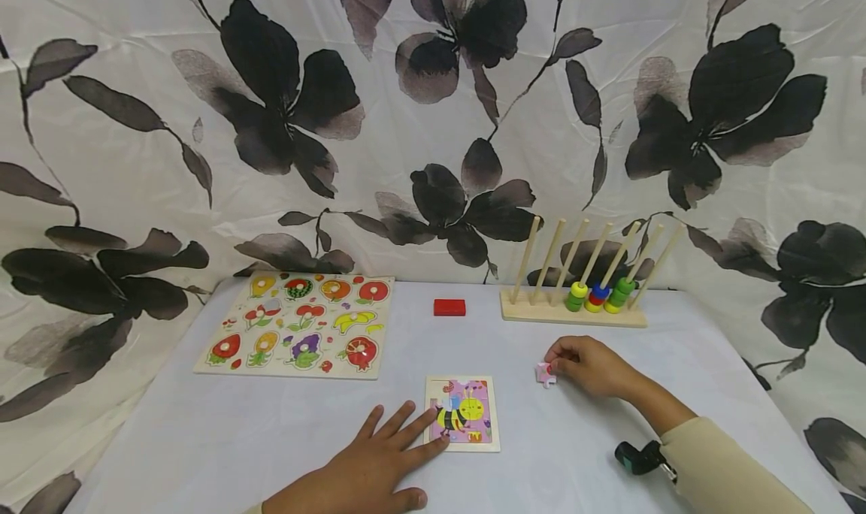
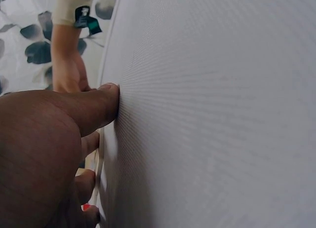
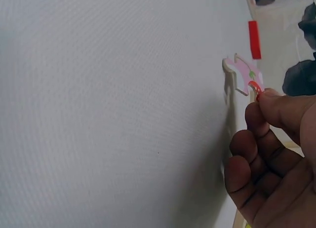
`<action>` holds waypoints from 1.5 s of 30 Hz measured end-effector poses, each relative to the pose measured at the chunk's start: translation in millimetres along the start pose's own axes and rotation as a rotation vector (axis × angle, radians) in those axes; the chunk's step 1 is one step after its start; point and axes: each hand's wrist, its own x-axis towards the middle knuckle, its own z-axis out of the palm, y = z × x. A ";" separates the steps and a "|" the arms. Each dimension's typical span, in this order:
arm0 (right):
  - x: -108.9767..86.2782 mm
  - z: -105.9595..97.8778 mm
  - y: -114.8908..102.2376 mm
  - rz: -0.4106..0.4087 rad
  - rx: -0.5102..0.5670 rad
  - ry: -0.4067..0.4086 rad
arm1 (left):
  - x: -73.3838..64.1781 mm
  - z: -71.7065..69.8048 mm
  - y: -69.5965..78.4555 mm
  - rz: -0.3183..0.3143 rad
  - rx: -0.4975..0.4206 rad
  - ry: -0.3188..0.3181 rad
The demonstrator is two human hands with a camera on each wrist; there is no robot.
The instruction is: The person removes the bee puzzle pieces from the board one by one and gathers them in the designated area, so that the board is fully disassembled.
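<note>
A small bee jigsaw board (image 1: 464, 413) lies at the front middle of the white table (image 1: 203, 439). My left hand (image 1: 379, 461) lies flat on the table with straight fingers, its fingertips (image 1: 433, 424) touching the board's left edge. My right hand (image 1: 588, 364) is to the right of the board and pinches a pink puzzle piece (image 1: 544, 375) against the table. In the right wrist view the pink piece (image 3: 244, 75) is held at its edge by the fingertips (image 3: 269, 107). The left wrist view shows my left thumb (image 2: 106, 102) pressed on the cloth.
A fruit peg puzzle board (image 1: 298, 322) lies at the back left. A red block (image 1: 449, 307) sits at the back middle. A wooden rod rack (image 1: 575, 303) with coloured rings stands at the back right. A floral curtain hangs behind the table.
</note>
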 end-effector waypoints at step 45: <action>7.8 6.4 -7.6 0.048 -0.153 0.062 | -1.8 0.3 -0.8 -0.005 -0.029 -0.001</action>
